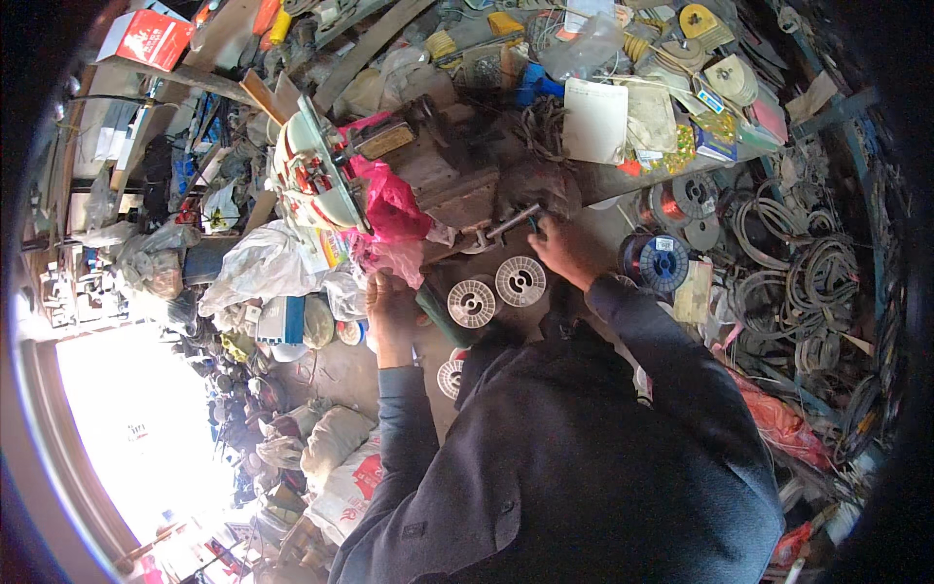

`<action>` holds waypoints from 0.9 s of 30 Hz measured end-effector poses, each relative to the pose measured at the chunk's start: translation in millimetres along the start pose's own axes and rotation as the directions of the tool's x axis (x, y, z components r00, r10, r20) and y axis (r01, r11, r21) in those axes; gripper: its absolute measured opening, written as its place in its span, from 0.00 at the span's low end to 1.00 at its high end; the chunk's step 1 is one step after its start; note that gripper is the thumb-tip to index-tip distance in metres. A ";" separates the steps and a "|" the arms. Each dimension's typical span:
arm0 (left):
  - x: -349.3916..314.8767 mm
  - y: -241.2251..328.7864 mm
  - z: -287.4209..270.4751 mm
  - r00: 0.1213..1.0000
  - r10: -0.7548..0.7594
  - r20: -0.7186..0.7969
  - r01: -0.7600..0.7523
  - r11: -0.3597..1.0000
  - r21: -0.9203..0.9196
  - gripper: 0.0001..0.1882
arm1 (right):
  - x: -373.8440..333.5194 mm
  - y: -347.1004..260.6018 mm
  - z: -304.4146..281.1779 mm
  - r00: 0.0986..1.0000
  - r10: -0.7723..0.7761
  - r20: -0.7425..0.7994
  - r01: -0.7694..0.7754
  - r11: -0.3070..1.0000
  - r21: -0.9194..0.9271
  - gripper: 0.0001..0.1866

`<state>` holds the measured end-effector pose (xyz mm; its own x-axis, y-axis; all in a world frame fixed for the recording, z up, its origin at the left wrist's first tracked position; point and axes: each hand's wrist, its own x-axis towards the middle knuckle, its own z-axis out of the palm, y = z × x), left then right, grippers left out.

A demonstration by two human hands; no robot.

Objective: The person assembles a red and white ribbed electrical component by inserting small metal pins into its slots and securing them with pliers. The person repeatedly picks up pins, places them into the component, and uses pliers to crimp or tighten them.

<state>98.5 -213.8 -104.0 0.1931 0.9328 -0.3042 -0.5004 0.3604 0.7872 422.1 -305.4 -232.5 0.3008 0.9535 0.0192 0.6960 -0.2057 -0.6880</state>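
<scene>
My left hand (391, 310) is beside the lower edge of a pink plastic bag (394, 204), its fingers bent together; what they hold, if anything, is hidden. My right hand (572, 250) is curled near the end of a grey metal bar (514, 222) on the bench's near edge. A small bluish tip shows at its fingers, too small to name. Between and below my hands are two pale spools, a left one (472, 304) and a right one (520, 281), seen end-on. A third spool (450, 378) is partly hidden by my dark clothing.
A white and green machine (313, 165) with red parts stands on the bench at left. White paper sheets (595, 121) lie at the back. At right are a blue spool (664, 264), a copper wire spool (671, 202) and hanging cable coils (812, 277). Sacks (336, 440) lie lower left.
</scene>
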 end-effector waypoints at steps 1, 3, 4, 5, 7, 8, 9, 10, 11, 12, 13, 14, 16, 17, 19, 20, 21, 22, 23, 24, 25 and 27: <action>-0.9 -2.1 -0.2 0.999 -0.006 -0.033 0.006 1.000 -0.005 0.10 | 4.3 -3.7 9.5 0.999 -0.039 -0.002 0.039 0.996 -0.076 0.21; -4.8 -4.1 -3.0 1.000 0.018 0.025 -0.018 1.000 0.015 0.10 | 12.9 -16.0 34.7 0.990 -0.097 -0.099 0.070 0.966 -0.249 0.32; -6.5 -3.8 -5.2 0.998 -0.016 0.068 0.021 0.997 -0.069 0.10 | 16.4 -20.7 45.8 0.992 -0.099 -0.077 0.076 0.961 -0.265 0.33; -8.7 -4.1 -7.5 0.994 -0.004 0.110 0.007 0.999 -0.032 0.10 | 21.0 -24.1 55.4 0.994 -0.096 -0.052 0.077 0.955 -0.285 0.34; -14.0 -4.6 -11.4 0.997 -0.057 -0.050 0.059 0.998 0.023 0.11 | 28.1 -30.8 70.7 0.999 -0.013 -0.051 -0.001 0.965 -0.263 0.36; -15.0 -1.1 -14.3 0.994 -0.103 -0.045 0.103 0.994 0.019 0.12 | 32.2 -33.6 75.4 0.999 -0.001 -0.049 -0.013 0.955 -0.296 0.38; -17.0 1.6 -16.5 0.996 -0.094 -0.001 0.094 0.995 0.045 0.13 | 36.1 -35.3 77.4 0.998 0.057 -0.010 -0.057 0.932 -0.357 0.41; -18.6 3.2 -18.0 0.999 -0.054 0.006 0.054 0.995 0.090 0.14 | 41.7 -39.0 79.9 0.995 0.089 0.034 -0.068 0.912 -0.404 0.44; -19.7 4.5 -18.9 1.000 -0.018 0.013 0.016 0.991 0.133 0.14 | 45.9 -41.2 79.1 0.979 0.194 0.069 -0.158 0.922 -0.353 0.44; -20.5 5.3 -19.3 0.999 -0.042 -0.032 0.044 0.995 0.091 0.13 | 50.9 -45.2 78.9 0.966 0.241 0.096 -0.182 0.894 -0.409 0.44; -20.9 5.3 -18.6 0.999 -0.041 -0.016 0.041 0.998 0.039 0.13 | 53.6 -47.7 75.4 0.956 0.266 0.125 -0.187 0.878 -0.441 0.42; -21.3 6.9 -19.4 0.997 -0.073 -0.031 0.075 0.995 0.071 0.12 | 56.1 -52.7 74.4 0.936 0.313 0.163 -0.193 0.840 -0.507 0.43; -22.1 6.7 -19.2 0.997 -0.046 0.060 0.045 0.999 0.012 0.11 | 58.2 -59.9 66.8 0.921 0.363 0.143 -0.198 0.750 -0.632 0.44; -21.5 6.3 -19.3 0.996 -0.047 0.077 0.047 0.999 0.012 0.10 | 58.6 -63.0 62.2 0.908 0.393 0.142 -0.239 0.768 -0.595 0.43; -22.8 4.5 -20.4 0.991 -0.005 0.136 0.011 0.999 -0.044 0.08 | 57.7 -65.8 50.6 0.889 0.451 0.082 -0.331 0.754 -0.567 0.41; -22.2 3.8 -21.2 0.992 -0.013 0.129 0.022 0.997 -0.068 0.09 | 58.5 -65.9 45.3 0.887 0.460 0.043 -0.331 0.697 -0.636 0.35; -22.4 2.7 -21.8 0.992 -0.041 0.121 0.052 0.994 -0.093 0.09 | 59.5 -62.8 37.0 0.909 0.401 0.111 -0.241 0.723 -0.647 0.32; -21.7 2.5 -23.2 0.990 -0.012 0.139 0.025 0.995 -0.094 0.10 | 60.8 -59.4 30.0 0.892 0.376 0.249 -0.141 0.757 -0.638 0.30; -21.5 1.8 -23.9 0.991 -0.028 0.133 0.041 0.994 -0.097 0.11 | 64.0 -54.7 23.8 0.853 0.375 0.364 -0.062 0.764 -0.642 0.28; -21.2 1.6 -24.8 0.991 -0.038 0.132 0.051 0.994 -0.101 0.11 | 62.3 -48.0 15.9 0.847 0.331 0.415 -0.037 0.816 -0.576 0.23; -20.4 1.4 -25.2 0.991 -0.052 0.125 0.065 0.993 -0.101 0.11 | 61.6 -42.1 12.1 0.819 0.335 0.465 -0.008 0.818 -0.574 0.24; -20.1 0.8 -25.5 0.988 -0.002 0.152 0.018 0.994 -0.104 0.12 | 57.8 -28.5 -0.3 0.768 0.340 0.543 0.055 0.809 -0.585 0.27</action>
<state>72.7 -232.2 -111.0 0.3205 0.9213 -0.2204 -0.5823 0.3751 0.7213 419.9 -244.5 -211.6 0.1133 0.7820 -0.6129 0.9612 -0.2425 -0.1317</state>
